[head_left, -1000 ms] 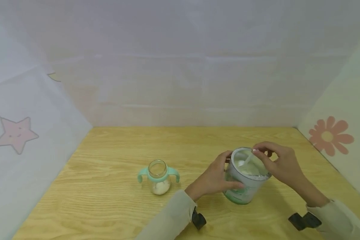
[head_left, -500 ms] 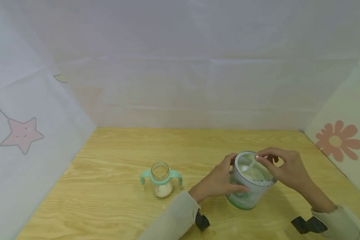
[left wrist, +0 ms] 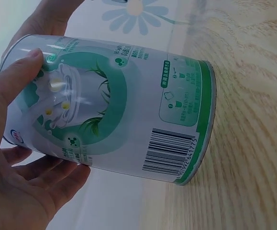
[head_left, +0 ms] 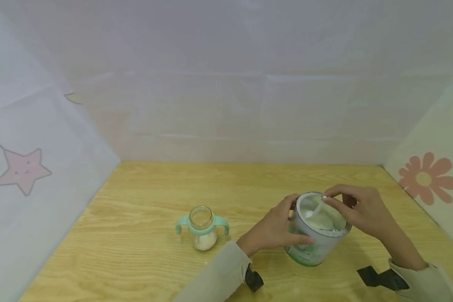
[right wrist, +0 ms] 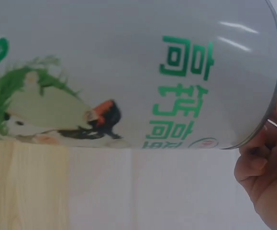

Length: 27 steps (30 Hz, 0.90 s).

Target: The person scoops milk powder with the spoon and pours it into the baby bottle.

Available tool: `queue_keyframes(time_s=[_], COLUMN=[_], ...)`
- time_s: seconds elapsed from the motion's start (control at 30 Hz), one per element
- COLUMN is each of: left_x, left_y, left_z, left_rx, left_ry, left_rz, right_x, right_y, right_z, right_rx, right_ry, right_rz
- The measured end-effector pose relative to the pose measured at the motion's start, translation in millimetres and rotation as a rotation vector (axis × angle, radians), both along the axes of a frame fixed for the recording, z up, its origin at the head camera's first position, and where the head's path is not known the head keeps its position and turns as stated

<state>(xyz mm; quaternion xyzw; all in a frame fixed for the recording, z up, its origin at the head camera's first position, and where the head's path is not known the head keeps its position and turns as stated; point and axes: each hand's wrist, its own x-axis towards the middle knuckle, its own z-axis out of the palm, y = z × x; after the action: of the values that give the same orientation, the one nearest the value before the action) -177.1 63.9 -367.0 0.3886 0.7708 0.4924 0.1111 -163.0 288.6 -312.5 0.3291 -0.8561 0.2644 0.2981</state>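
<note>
A white and green milk powder can [head_left: 318,247] stands at the right of the wooden table, its mouth uncovered and pale powder inside. My left hand [head_left: 275,228] grips the can's side, thumb in front and the other fingers around the back; the left wrist view shows the can's printed wall [left wrist: 143,110] and barcode. Over the rim, my right hand [head_left: 364,212] pinches the handle of a white scoop [head_left: 317,209] between thumb and fingertips. The scoop's bowl is down inside the can, with white powder at it. In the right wrist view the can [right wrist: 128,72] hides the scoop.
Left of the can stands a clear baby bottle [head_left: 204,241] with mint-green handles, no lid, and pale powder at its bottom. The wooden table [head_left: 136,251] ends at white cloth walls [head_left: 226,105] at the back and sides.
The head view has shifted slightly. Both hands keep their hold, and the scoop stays inside the can with only a small movement.
</note>
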Motion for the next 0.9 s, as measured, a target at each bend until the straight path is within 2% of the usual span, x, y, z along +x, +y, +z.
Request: queue_keyframes(time_s=[0.23, 0.43, 0.67, 0.9], left_x=[-0.2, -1.0, 0.3, -0.3], left_y=[0.5, -0.7, -1.6, -0.7], left_z=[-0.6, 2.6, 3.2, -0.2], left_rx=[-0.011, -0.041, -0.024, -0.009], left_ry=[0.016, 0.004, -0.002, -0.009], left_rz=[-0.002, 0.015, 0.026, 0.016], right_x=[-1.6, -3.4, -4.3, -1.9], right_y=[-0.3, -1.2, -1.4, -1.2], right_z=[4.0, 5.1, 3.9, -0.6], right_rx=[0.031, 0.027, 0.043, 0.041], right_ry=[-0.021, -0.038, -0.063, -0.05], right_rz=[-0.012, 0.018, 0.05, 0.067])
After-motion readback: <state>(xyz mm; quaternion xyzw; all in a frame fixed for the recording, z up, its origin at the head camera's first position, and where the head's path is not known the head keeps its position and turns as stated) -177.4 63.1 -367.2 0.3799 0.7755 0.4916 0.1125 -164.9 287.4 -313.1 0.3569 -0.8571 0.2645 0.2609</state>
